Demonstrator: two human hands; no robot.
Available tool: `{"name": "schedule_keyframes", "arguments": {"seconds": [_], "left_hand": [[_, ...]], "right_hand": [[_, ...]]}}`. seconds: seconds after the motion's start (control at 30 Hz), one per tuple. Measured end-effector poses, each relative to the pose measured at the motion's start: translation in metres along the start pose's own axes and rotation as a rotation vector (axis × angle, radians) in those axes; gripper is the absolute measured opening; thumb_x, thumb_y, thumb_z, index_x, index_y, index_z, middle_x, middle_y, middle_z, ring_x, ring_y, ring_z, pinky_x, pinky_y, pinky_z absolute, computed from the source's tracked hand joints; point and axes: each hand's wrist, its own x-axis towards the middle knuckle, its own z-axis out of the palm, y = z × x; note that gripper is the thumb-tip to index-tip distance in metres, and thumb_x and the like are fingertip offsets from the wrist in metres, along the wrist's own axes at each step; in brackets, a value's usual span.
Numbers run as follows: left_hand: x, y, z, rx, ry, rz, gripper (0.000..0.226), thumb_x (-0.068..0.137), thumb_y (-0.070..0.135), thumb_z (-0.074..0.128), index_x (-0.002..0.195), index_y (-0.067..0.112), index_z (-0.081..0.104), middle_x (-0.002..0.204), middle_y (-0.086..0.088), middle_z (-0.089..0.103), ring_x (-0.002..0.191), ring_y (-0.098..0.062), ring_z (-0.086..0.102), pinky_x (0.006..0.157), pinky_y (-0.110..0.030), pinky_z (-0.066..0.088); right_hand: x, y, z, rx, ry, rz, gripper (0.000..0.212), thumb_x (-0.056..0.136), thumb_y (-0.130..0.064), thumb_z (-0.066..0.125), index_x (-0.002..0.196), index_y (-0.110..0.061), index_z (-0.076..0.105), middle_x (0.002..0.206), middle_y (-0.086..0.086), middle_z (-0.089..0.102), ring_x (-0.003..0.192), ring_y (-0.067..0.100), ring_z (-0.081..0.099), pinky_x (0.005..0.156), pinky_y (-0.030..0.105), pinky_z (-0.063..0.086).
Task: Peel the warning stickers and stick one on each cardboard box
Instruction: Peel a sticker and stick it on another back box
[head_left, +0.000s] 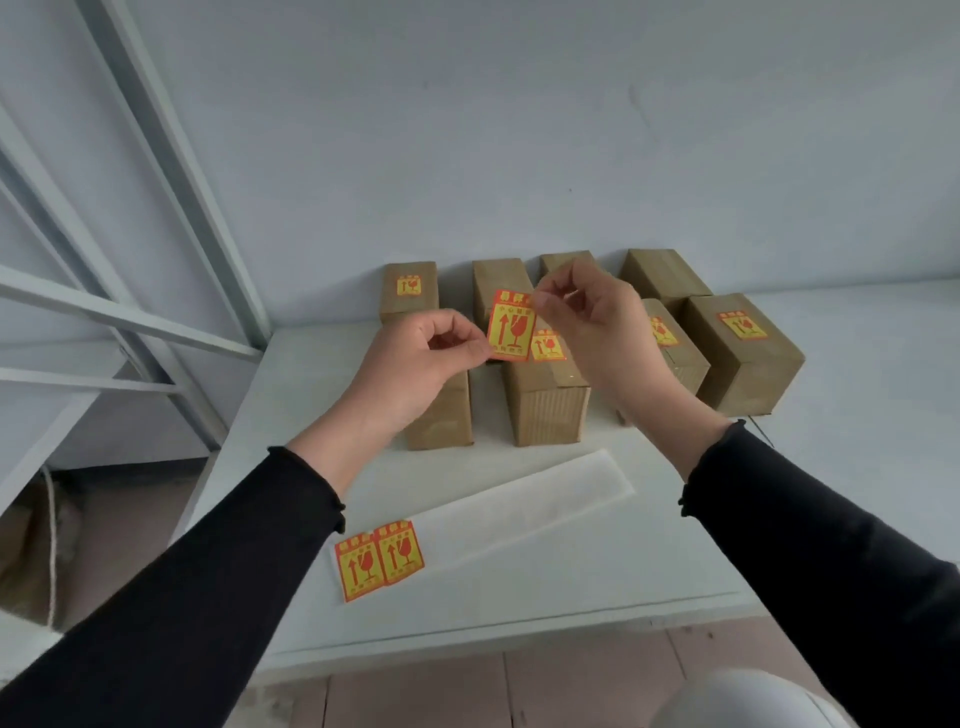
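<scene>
A yellow and red warning sticker (511, 325) hangs in the air between my hands, above the boxes. My left hand (415, 364) pinches its lower left edge and my right hand (587, 322) pinches its upper right corner. Several brown cardboard boxes stand on the white table (675, 545) in two rows. Stickers show on the back left box (409, 291), the front middle box (548, 395), the box behind my right hand (675, 343) and the right box (743, 353). A white backing strip (519, 512) lies in front, with two stickers (379, 558) left on its near end.
A pale wall rises right behind the boxes. White metal shelf bars (130, 322) stand to the left of the table. A rounded white object (737, 701) sits below the table's front edge at the bottom right, over a wooden floor.
</scene>
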Motion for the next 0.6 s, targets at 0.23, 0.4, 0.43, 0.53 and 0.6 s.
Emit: {"name": "schedule_keyframes", "arguments": {"seconds": [0.23, 0.4, 0.43, 0.53, 0.6], "left_hand": [[0.113, 0.011, 0.005, 0.027, -0.004, -0.108, 0.011, 0.090, 0.019, 0.070, 0.093, 0.009, 0.074, 0.077, -0.002, 0.065, 0.067, -0.012, 0.056, 0.065, -0.024, 0.046], [0.183, 0.001, 0.020, -0.034, 0.008, -0.292, 0.021, 0.091, 0.015, 0.070, 0.104, -0.001, 0.071, 0.074, -0.008, 0.062, 0.061, -0.015, 0.054, 0.058, -0.023, 0.045], [0.193, -0.002, 0.024, -0.013, 0.015, -0.322, 0.018, 0.090, 0.015, 0.071, 0.101, 0.001, 0.070, 0.072, -0.007, 0.061, 0.056, -0.013, 0.054, 0.053, -0.020, 0.044], [0.217, -0.019, 0.033, 0.064, 0.022, -0.406, 0.011, 0.089, 0.014, 0.072, 0.086, 0.006, 0.066, 0.064, -0.005, 0.057, 0.035, -0.007, 0.049, 0.034, -0.013, 0.036], [0.227, -0.031, 0.037, 0.066, 0.006, -0.448, 0.011, 0.089, 0.010, 0.070, 0.082, 0.006, 0.063, 0.063, -0.006, 0.056, 0.035, -0.009, 0.048, 0.031, -0.010, 0.034]], "right_hand": [[0.108, 0.018, 0.006, -0.073, -0.026, 0.140, 0.013, 0.102, -0.016, 0.050, 0.095, -0.015, 0.060, 0.081, -0.012, 0.058, 0.070, 0.003, 0.054, 0.053, 0.009, 0.039], [0.175, 0.052, 0.024, -0.120, -0.070, 0.275, 0.011, 0.100, -0.019, 0.054, 0.096, -0.013, 0.061, 0.080, -0.008, 0.059, 0.070, 0.007, 0.053, 0.055, 0.018, 0.042], [0.184, 0.060, 0.028, -0.142, -0.072, 0.284, 0.010, 0.099, -0.018, 0.055, 0.094, -0.013, 0.061, 0.079, -0.008, 0.058, 0.070, 0.008, 0.053, 0.057, 0.020, 0.043], [0.199, 0.086, 0.040, -0.222, -0.096, 0.297, 0.008, 0.096, -0.013, 0.057, 0.091, -0.011, 0.064, 0.080, -0.005, 0.061, 0.078, 0.015, 0.058, 0.073, 0.032, 0.052], [0.202, 0.102, 0.049, -0.265, -0.115, 0.313, 0.010, 0.094, -0.013, 0.058, 0.095, -0.010, 0.067, 0.087, -0.001, 0.065, 0.085, 0.018, 0.062, 0.081, 0.035, 0.054]]}}
